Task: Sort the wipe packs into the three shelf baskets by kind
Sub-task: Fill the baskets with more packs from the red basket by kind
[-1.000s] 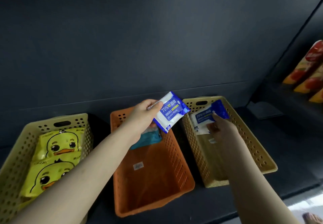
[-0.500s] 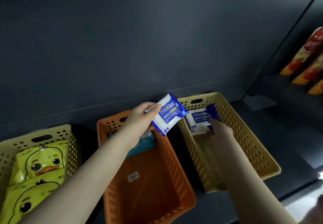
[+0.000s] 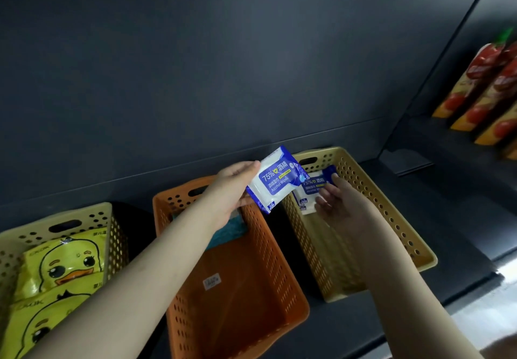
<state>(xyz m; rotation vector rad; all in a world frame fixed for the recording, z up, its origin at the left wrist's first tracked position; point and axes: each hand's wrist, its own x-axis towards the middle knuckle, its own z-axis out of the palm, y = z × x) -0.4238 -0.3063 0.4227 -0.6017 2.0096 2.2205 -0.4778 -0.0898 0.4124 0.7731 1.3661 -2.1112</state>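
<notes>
Left hand (image 3: pixel 237 188) grips a blue pack (image 3: pixel 275 182); right hand (image 3: pixel 333 202), at its 3 o'clock, pinches a second pack (image 3: pixel 309 193), partly hidden.

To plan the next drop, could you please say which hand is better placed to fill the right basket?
Left. The left hand holds a pack right at the basket rim; the right hand pinches a second pack inside it.
</notes>
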